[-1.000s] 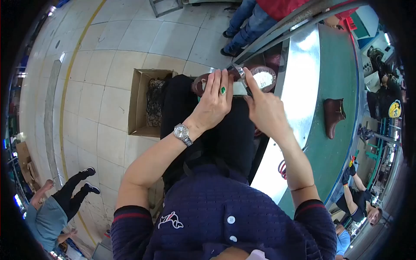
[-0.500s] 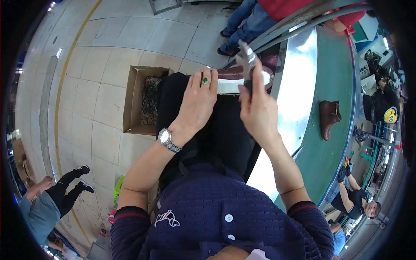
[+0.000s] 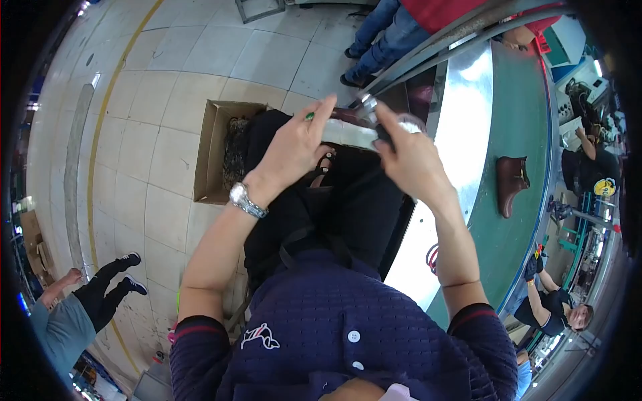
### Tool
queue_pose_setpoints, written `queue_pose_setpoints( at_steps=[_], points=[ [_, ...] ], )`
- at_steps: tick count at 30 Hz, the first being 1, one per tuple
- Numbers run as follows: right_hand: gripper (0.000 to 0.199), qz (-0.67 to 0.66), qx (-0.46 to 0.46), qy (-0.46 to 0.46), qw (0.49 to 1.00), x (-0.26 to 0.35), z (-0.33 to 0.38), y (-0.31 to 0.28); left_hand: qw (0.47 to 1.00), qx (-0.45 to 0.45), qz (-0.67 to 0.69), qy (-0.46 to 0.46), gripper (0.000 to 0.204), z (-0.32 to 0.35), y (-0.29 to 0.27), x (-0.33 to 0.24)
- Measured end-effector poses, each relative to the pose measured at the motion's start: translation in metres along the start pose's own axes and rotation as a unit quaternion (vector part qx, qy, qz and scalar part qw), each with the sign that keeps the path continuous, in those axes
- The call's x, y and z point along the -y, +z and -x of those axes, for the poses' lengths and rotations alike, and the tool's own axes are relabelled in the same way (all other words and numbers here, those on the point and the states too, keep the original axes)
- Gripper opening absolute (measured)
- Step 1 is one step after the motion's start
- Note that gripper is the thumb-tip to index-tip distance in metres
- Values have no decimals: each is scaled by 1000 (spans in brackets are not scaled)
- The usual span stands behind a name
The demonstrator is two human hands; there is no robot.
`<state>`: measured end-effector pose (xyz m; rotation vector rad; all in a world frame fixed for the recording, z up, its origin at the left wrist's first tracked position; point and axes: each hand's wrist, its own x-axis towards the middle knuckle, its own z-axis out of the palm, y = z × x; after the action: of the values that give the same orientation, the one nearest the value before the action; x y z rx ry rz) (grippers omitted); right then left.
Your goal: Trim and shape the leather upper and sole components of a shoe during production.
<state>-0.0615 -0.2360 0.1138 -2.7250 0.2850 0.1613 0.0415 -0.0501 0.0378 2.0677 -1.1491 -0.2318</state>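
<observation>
A dark reddish-brown boot lies across my lap, with a pale strip along its near side. My left hand is closed at the boot's left end, fingers together and thumb hidden. In my right hand is what looks like a hammer, with a silvery head and dark handle, blurred by motion. Its head is over the right half of the boot; whether it touches cannot be made out. The boot's right end is partly behind my right hand.
On my right runs a green conveyor belt with a metal edge, carrying another brown boot. A cardboard box with dark tangled material stands left of my legs. Metal rails cross ahead near a person in jeans.
The hammer has come down and left toward the boot. My left hand has turned and shifted slightly left, its fingers now slanting right. A sandalled foot shows below the boot.
</observation>
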Motion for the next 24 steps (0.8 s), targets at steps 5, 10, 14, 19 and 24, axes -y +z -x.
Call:
queue_pose_setpoints(
  at_steps=[5, 10, 14, 19, 24],
  points=[
    [50, -38, -10, 184, 982, -24, 23, -6, 996, -85, 14, -8, 111, 27, -2, -10],
    [58, -300, 172, 151, 926, 11, 71, 11, 951, -71, 227, -196, 87, 89, 18, -26],
    [59, -232, 202, 49, 950, 35, 60, 11, 927, -200, 175, -265, 38, 95, 4, -11],
    [63, -140, 308, -28, 941, 64, 30, -7, 946, -171, 144, -235, 32, 101, 11, -19],
    [67, 3, 312, -90, 946, 83, 21, -7, 951, -116, 158, -240, 40, 107, 16, -28]
  ],
)
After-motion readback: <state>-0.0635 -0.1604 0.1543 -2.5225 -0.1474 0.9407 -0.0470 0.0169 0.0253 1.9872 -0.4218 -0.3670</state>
